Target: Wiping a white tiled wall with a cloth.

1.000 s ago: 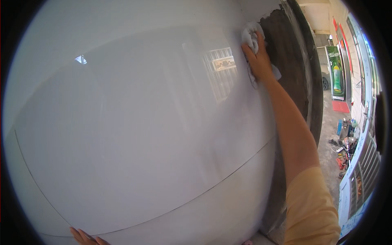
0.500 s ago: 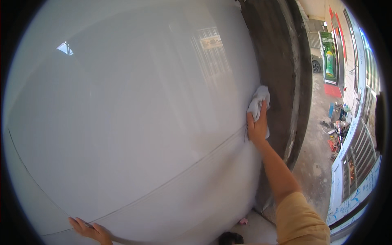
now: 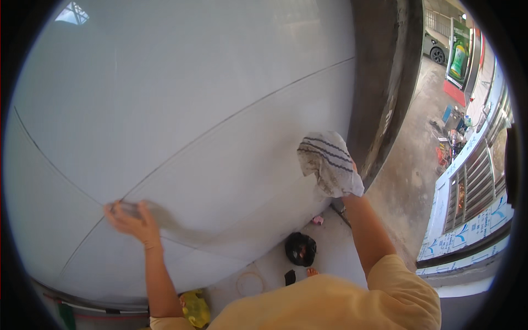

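Altogether two hands (image 3: 132, 223), one striped cloth (image 3: 328, 165).

The cloth (image 3: 329, 164) is off-white with dark stripes and brownish smudges — the wall (image 3: 187, 93) pale grey, the shirt (image 3: 308, 302) mustard-tan.

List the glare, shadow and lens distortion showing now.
Head view: a bright reflection glares at upper left on the white wall; head view: soft shadow right of the left hand; head view: the brown strip bows under fisheye distortion.
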`<state>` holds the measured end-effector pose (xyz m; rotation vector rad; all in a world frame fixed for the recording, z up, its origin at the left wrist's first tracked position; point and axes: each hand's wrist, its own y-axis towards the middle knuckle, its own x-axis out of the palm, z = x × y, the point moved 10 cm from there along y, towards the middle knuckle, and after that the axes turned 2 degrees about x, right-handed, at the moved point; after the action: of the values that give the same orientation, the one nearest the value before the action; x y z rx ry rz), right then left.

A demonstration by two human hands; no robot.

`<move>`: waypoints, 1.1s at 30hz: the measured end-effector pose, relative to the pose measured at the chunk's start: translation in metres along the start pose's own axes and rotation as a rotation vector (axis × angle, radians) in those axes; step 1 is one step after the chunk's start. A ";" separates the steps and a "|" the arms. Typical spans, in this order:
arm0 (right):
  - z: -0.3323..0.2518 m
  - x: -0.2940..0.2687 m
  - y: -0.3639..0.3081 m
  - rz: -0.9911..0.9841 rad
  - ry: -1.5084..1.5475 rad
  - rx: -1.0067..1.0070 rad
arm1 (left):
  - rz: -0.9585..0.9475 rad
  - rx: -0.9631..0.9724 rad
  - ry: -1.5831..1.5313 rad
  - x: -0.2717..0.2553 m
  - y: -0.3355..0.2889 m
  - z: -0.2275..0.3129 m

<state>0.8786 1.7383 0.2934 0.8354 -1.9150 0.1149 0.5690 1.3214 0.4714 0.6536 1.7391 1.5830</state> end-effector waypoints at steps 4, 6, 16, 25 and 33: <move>0.038 0.053 -0.034 0.054 0.085 0.146 | -0.524 0.087 -0.612 0.012 -0.058 0.139; 0.056 0.061 -0.050 0.090 0.064 0.191 | -0.603 0.195 -0.931 -0.017 -0.072 0.220; 0.068 0.079 -0.096 0.098 -0.350 0.224 | -0.872 -0.498 -1.432 0.025 -0.094 0.243; 0.077 0.051 -0.118 -0.072 -0.575 0.467 | -0.690 -1.204 -1.844 0.076 -0.058 0.202; 0.068 0.036 -0.104 -0.039 0.308 0.209 | -1.065 -1.676 -1.541 0.098 -0.160 0.216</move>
<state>0.8788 1.6131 0.2615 0.9341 -1.6141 0.4026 0.6851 1.5137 0.2939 -0.1131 -0.5758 0.6775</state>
